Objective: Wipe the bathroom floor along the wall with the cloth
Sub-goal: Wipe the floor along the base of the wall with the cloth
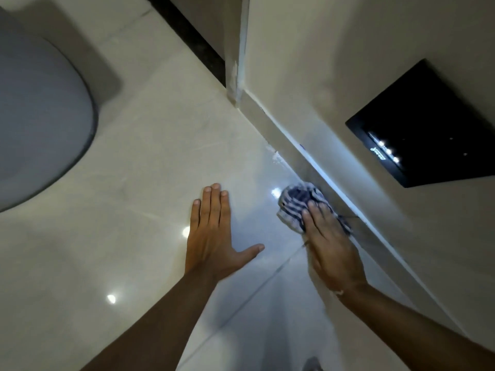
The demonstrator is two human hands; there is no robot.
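A blue-and-white striped cloth (296,204) lies bunched on the glossy pale floor tiles (150,162), right against the foot of the wall's skirting (316,162). My right hand (328,236) presses flat on the cloth's near part, fingers pointing along the wall. My left hand (214,234) rests palm down on the bare floor to the left of the cloth, fingers together and thumb spread out, holding nothing.
A grey toilet lid (40,124) fills the left side. A black glossy panel (428,124) is set in the beige wall on the right. A wall corner with white sealant (238,76) and a dark threshold strip (192,36) lie further ahead.
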